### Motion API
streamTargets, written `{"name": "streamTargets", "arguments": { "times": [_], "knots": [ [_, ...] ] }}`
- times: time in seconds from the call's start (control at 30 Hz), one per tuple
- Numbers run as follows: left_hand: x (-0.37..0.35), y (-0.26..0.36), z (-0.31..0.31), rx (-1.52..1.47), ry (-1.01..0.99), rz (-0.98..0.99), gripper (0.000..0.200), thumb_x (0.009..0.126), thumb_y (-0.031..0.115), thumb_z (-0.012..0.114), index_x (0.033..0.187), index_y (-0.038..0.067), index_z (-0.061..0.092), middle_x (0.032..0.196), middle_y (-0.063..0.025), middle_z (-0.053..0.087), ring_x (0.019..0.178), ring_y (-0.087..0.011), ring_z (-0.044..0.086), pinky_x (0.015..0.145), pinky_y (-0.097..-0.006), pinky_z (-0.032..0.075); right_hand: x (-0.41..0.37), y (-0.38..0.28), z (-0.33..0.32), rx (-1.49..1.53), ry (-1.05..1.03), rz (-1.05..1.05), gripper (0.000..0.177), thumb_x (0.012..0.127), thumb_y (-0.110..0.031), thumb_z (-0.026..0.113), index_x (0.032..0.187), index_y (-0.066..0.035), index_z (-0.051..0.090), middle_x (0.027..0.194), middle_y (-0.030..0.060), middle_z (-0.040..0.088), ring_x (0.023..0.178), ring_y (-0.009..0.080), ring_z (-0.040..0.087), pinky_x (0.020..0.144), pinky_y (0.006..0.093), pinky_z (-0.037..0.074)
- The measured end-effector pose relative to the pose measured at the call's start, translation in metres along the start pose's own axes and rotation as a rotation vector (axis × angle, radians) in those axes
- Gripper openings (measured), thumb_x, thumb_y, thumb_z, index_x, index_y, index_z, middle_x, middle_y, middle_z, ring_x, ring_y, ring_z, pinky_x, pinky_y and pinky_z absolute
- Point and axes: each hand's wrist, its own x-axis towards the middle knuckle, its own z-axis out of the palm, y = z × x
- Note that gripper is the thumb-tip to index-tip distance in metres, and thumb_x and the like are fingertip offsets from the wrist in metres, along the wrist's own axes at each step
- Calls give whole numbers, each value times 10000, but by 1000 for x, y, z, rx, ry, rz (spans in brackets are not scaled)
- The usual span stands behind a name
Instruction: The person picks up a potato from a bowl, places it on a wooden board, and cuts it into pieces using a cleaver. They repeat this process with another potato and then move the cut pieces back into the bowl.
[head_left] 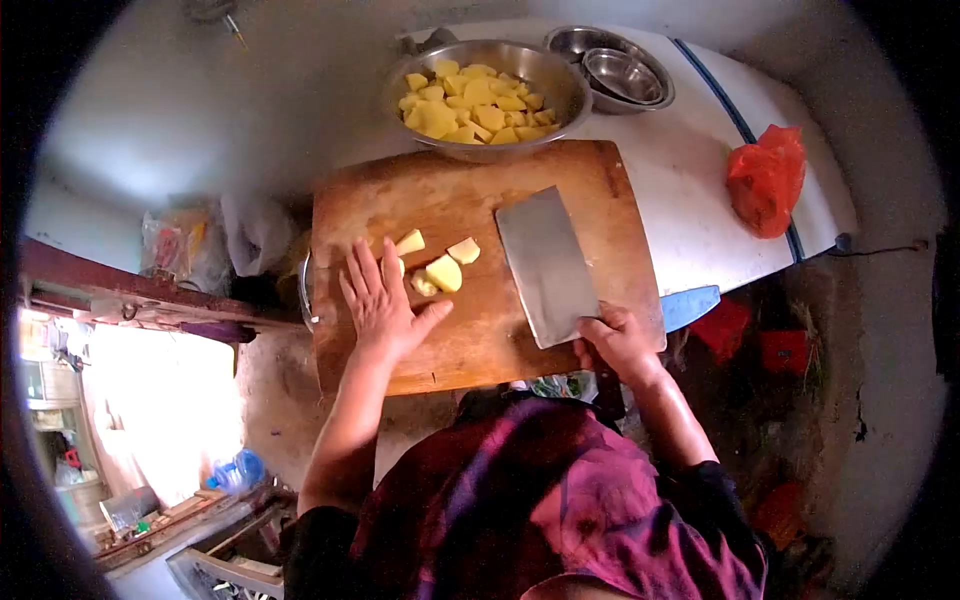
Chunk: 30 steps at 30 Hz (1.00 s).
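A wooden cutting board (pixel 460 340) carries several pale yellow potato pieces (pixel 443 273) left of its middle. My left hand (pixel 383 305) lies over the board beside these pieces, fingers extended and slightly apart; its fingertips partly hide some of them. On the board's right side, my right hand (pixel 615 342) is closed around the handle of a wide cleaver (pixel 547 265), whose broad blade lies nearly flat over the wood, apart from the pieces. Behind the board, a large metal bowl (pixel 570 95) holds many cut yellow pieces.
Smaller metal bowls (pixel 622 76) are nested at the back right on the white surface (pixel 690 190). A red plastic bag (pixel 766 182) lies farther right. Something blue (pixel 691 307) sticks out past the board's right edge. Clear plastic bags (pixel 190 248) are at the left.
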Motion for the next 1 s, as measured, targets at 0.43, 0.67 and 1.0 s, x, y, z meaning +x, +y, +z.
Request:
{"name": "streamTargets", "arguments": {
  "times": [0.43, 0.67, 1.0],
  "knots": [
    [26, 19, 19, -420, 292, 50, 655, 788, 447, 572, 1268, 31, 410, 1298, -277, 335, 1219, -439, 291, 1014, -511, 223, 30, -6, 107, -231, -237, -11, 330, 854, -278, 489, 742, 12, 598, 539, 87, 588, 491, 162, 578, 504, 320, 473],
    [51, 29, -37, -553, 617, 68, 491, 859, 224, 519, 1282, 7, 396, 1343, -269, 289, 1248, -401, 277, 1033, -453, 226, 14, -51, 108, -402, -120, -494, 206, 774, -206, 594, 850, -15, 579, 726, 218, 583, 671, 360, 592, 596, 410, 477],
    [192, 51, -22, -795, 567, -213, 689, 790, 450, 613, 1268, 17, 369, 1243, -192, 401, 1195, -296, 325, 899, -411, 383, -25, -75, -45, 164, 272, -368, 154, 864, -132, 516, 886, 19, 533, 637, 31, 537, 491, 102, 500, 445, 257, 435]
  ]
}}
